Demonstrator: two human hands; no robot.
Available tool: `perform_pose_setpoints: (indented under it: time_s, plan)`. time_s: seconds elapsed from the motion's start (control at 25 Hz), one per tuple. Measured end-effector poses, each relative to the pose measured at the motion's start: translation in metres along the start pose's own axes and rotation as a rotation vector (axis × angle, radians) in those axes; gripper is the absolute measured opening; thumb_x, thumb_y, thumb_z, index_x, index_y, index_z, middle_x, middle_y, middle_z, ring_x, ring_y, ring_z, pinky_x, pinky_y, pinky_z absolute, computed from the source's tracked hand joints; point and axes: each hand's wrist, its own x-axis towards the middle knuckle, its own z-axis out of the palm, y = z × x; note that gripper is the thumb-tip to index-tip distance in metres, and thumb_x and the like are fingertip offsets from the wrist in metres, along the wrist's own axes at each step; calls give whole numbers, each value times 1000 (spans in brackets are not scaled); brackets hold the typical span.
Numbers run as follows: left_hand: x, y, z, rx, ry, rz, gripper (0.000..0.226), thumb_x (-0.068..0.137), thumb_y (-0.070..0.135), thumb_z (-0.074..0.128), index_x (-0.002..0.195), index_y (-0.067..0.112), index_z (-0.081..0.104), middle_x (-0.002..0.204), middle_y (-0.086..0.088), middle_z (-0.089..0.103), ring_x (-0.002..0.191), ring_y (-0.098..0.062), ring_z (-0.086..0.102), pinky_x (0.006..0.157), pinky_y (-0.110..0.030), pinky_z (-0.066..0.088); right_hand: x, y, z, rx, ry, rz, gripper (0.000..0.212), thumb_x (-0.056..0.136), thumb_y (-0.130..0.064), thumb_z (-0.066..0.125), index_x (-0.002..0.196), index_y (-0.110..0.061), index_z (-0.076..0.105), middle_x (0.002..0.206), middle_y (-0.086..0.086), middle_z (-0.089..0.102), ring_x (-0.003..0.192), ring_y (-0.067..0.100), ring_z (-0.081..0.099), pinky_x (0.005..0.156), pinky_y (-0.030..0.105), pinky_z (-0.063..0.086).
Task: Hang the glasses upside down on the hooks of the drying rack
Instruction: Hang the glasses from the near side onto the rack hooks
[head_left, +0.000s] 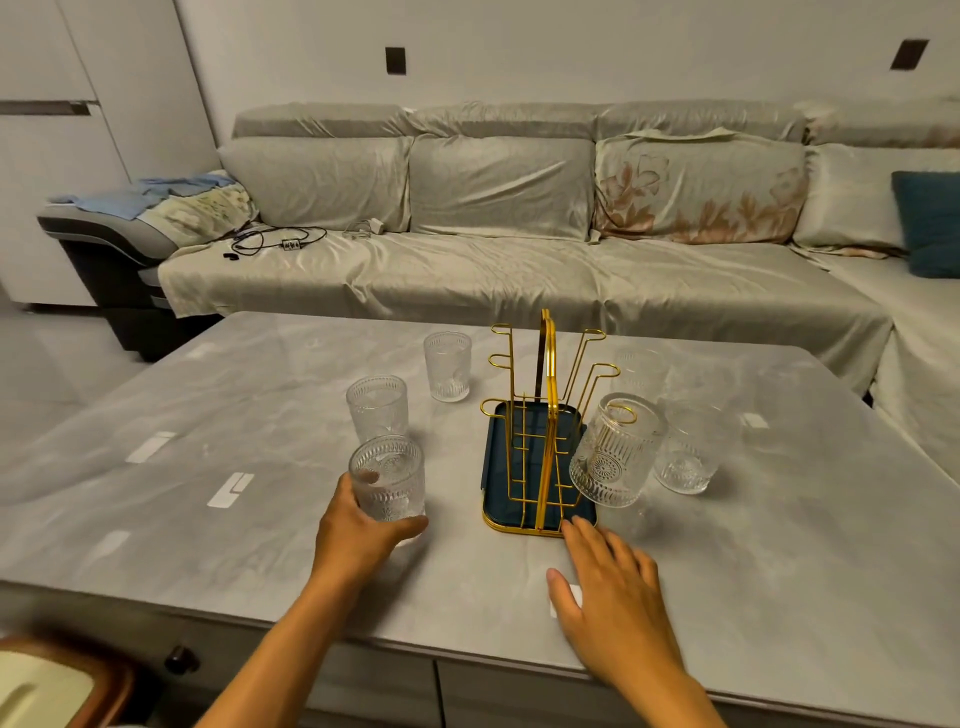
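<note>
Nearest the camera, the right hand (613, 597) lies open and flat, palm down, on the grey marble-patterned worktop (260, 519), its fingertips just at the near corner of the rack's tray. To its left, the left hand (358, 530) is wrapped around the base of a clear embossed drinking glass (387, 478), which stands upright on the worktop; the thumb shows through the glass wall.

Just beyond the right hand stands the gold wire drying rack (545, 415), with a tall central loop handle and upturned hooks on both sides, set in a dark teal tray with a gold rim (493, 467). One clear ribbed glass (613, 457) hangs mouth-down and tilted on the near right-hand hook, whose looped tip shows through its base. The other hooks are bare.

Behind the held glass, a second upright glass (376, 408) stands just beside it, and a third upright glass (448, 366) stands farther back, left of the rack. On the rack's right, a fourth upright glass (685, 452) stands near the hanging one, and a fifth glass (641, 371), blurred, stands behind it.

Beyond the worktop runs a long sofa under a pale grey cover (493, 260), with black cables (270, 239) lying on its left seat.
</note>
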Motion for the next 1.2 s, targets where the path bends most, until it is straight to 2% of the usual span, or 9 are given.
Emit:
perform_pose_setpoints:
  time_s: [0.16, 0.32, 0.4, 0.56, 0.64, 0.72, 0.92, 1.2]
  plan:
    - [8, 46, -37, -41, 28, 154, 72, 41, 47, 91, 105, 32, 61, 101, 3, 70, 84, -15, 69, 73, -35, 58, 1, 0, 2, 9, 6, 1, 64, 91, -59, 19, 149, -33, 8, 159, -9, 12, 143, 15, 11, 114, 37, 8]
    - [17, 125, -77, -41, 10, 347, 85, 41, 61, 88, 115, 41, 50, 104, 1, 65, 84, -16, 69, 65, -29, 56, 0, 1, 3, 6, 12, 5, 64, 91, -59, 17, 149, -33, 8, 159, -8, 14, 143, 15, 12, 113, 37, 9]
    - [21, 158, -83, -9, -21, 426, 80, 44, 66, 84, 112, 40, 51, 103, 2, 65, 85, -14, 67, 64, -27, 55, 0, 0, 3, 18, 11, -1, 65, 91, -59, 16, 149, -33, 8, 159, -8, 14, 143, 15, 11, 113, 37, 9]
    - [27, 196, -62, 158, -114, 528, 79, 49, 65, 81, 117, 32, 56, 102, 7, 64, 81, -6, 63, 54, -13, 50, 0, 0, 2, 20, -2, 6, 65, 91, -59, 17, 149, -33, 6, 159, -9, 12, 143, 15, 10, 114, 37, 8]
    - [29, 198, -42, 255, -177, 544, 83, 51, 61, 80, 123, 26, 56, 113, 2, 64, 86, -6, 61, 61, -14, 51, 1, 1, 2, 26, -14, 11, 65, 90, -60, 17, 149, -34, 5, 160, -10, 10, 144, 14, 8, 114, 37, 6]
    - [30, 192, -21, 301, -230, 556, 85, 52, 60, 78, 126, 24, 55, 121, -4, 63, 93, -12, 61, 73, -23, 53, 3, -1, 2, 29, -27, 22, 66, 90, -61, 16, 149, -35, 4, 160, -11, 8, 144, 13, 7, 114, 37, 5]
    - [31, 169, 14, 341, -250, 596, 83, 53, 57, 83, 125, 25, 58, 123, -4, 65, 103, -17, 62, 82, -31, 55, 5, 0, 2, 23, -27, 20, 66, 89, -62, 16, 149, -36, 5, 160, -11, 8, 144, 14, 7, 114, 38, 6]
    - [37, 148, 33, 377, -243, 588, 82, 49, 61, 79, 122, 27, 61, 122, -2, 66, 99, -11, 57, 73, -21, 47, 3, 0, 4, 17, 8, 1, 68, 88, -61, 15, 150, -33, 7, 160, -9, 10, 143, 15, 9, 113, 38, 8]
